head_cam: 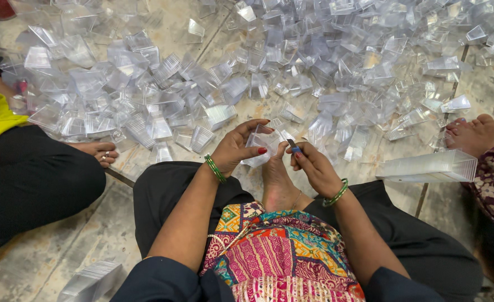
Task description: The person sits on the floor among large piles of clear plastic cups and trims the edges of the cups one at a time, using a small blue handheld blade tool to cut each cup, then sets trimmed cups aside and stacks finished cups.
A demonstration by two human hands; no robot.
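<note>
My left hand (pixel 237 146) grips a clear plastic cup (pixel 265 141) at its rim, centre frame; my right hand (pixel 313 165) pinches a small blade (pixel 293 146) at its 3 o'clock. The cup looks light, thin, slippery and crushable, so I hold its edges.

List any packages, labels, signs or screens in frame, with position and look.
No labels, signs or screens show.
Loose clear plastic containers: heaped across the floor ahead, small, square, tapered, ribbed.
Nested stack of clear containers: lying on its side at right.
Second stack: bottom left.
Left hand holds one clear container.
</note>
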